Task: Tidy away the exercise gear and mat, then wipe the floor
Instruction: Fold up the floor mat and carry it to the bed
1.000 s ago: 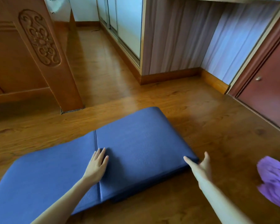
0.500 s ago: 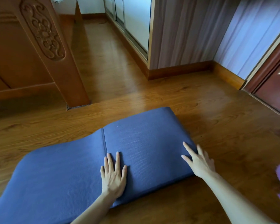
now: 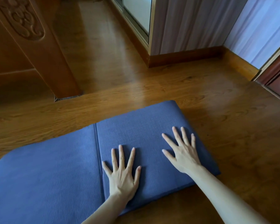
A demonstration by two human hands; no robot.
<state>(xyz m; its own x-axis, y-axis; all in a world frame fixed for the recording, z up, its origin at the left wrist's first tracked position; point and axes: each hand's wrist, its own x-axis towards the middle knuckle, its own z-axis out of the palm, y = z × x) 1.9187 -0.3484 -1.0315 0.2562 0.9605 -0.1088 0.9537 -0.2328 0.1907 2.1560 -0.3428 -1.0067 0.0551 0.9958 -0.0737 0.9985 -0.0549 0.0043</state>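
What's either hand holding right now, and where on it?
Nothing is gripped. The left hand and right hand both lie flat, fingers spread, pressing the top of the folded section of the blue exercise mat.

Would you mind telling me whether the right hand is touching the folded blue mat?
Touching. The head view shows the right hand lying flat, fingers spread, on the folded blue mat, with no gap visible beneath the palm.

Matt blue foam mat point(image 3: 55, 167) with a fine wavy texture; glossy varnished wood floor point(image 3: 217, 110).
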